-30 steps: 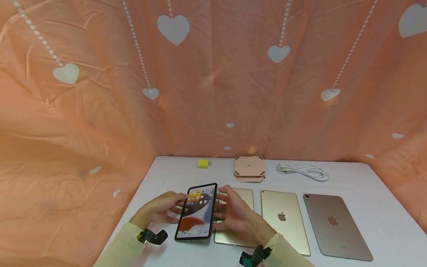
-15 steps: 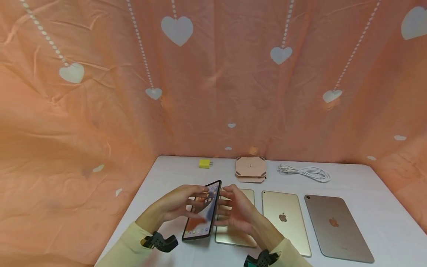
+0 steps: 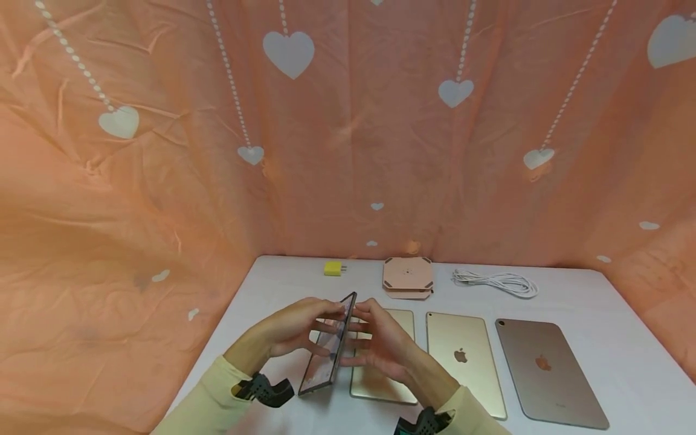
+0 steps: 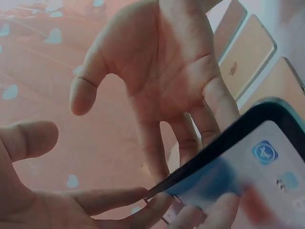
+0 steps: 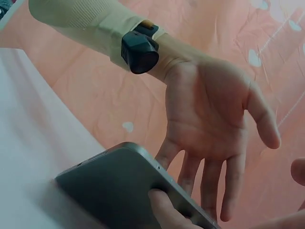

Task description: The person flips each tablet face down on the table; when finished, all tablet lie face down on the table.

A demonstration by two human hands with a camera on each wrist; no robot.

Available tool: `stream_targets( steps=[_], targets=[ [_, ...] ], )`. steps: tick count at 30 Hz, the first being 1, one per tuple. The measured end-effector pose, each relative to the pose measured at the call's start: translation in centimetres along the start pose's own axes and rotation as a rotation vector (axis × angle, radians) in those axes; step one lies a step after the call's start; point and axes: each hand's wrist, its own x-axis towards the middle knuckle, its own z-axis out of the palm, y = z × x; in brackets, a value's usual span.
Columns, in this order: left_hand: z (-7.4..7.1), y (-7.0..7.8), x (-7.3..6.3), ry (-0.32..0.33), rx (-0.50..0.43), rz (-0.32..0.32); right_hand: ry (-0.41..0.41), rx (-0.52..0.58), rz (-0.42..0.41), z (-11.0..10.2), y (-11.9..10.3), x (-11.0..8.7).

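A dark-framed tablet [image 3: 318,374] with a lit screen stands steeply tilted on one edge at the table's left front, its screen toward the left hand. The left hand [image 3: 290,329] lays nearly straight fingers against the screen side. On the other side, the right hand [image 3: 383,347] touches the back with extended fingers. Both thumbs stand away from the tablet in the left wrist view, where the screen [image 4: 267,186] shows app icons. The right wrist view shows the grey back [image 5: 109,186] of the tablet, with a right-hand finger on it.
Right of the hands lie a gold tablet [image 3: 375,386], partly hidden by the right hand, another gold tablet [image 3: 462,380] and a grey tablet [image 3: 549,368], all face down. Along the back are a yellow charger plug [image 3: 333,269], a pink folding stand [image 3: 408,275] and a coiled white cable [image 3: 497,279].
The tablet has turned from screen-up to nearly edge-on. The left hand has moved rightward from the tablet's left edge across its screen; the right hand stays near the right edge.
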Motion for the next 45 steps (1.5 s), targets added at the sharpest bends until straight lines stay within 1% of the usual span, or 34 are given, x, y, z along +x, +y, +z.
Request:
stream_targets(
  steps=[5, 8, 13, 16, 20, 22, 28, 33, 38, 42, 45],
  targets=[
    [-0.6, 0.6, -0.6, -0.028, -0.039, 0.031, 0.006, -0.014, 0.003, 0.9, -1.0, 0.0],
    [-1.2, 0.8, -1.0, -0.029, -0.063, 0.035, -0.007, -0.020, 0.011, 1.3, -1.5, 0.3],
    [-2.3, 0.7, -1.4, -0.013, -0.064, 0.032, -0.052, -0.012, 0.032, 1.9, -1.6, 1.1],
    [-2.9, 0.7, -1.6, 0.013, -0.054, 0.026, -0.070, -0.003, 0.045, 2.0, -1.5, 1.5],
    [-3.7, 0.5, -1.8, 0.086, -0.038, -0.001, -0.072, 0.019, 0.083, 1.7, -1.2, 2.0],
    [-4.1, 0.3, -2.1, 0.124, -0.027, -0.018, -0.052, 0.028, 0.103, 1.4, -0.8, 2.1],
    [-5.7, -0.8, -2.6, 0.189, 0.030, -0.061, 0.036, 0.029, 0.152, -0.7, 0.4, 2.7],
    [-6.8, -2.1, -2.4, 0.238, 0.088, -0.112, 0.071, 0.033, 0.197, -1.7, 1.4, 3.1],
    [-7.3, -3.6, -2.1, 0.297, 0.103, -0.164, 0.111, 0.061, 0.231, -1.4, 2.5, 3.6],
    [-7.6, -5.0, -1.8, 0.343, 0.081, -0.199, 0.133, 0.082, 0.216, -0.8, 3.7, 3.8],
    [-7.8, -5.8, -1.6, 0.373, 0.078, -0.219, 0.150, 0.074, 0.189, -0.4, 4.1, 3.9]
  ],
)
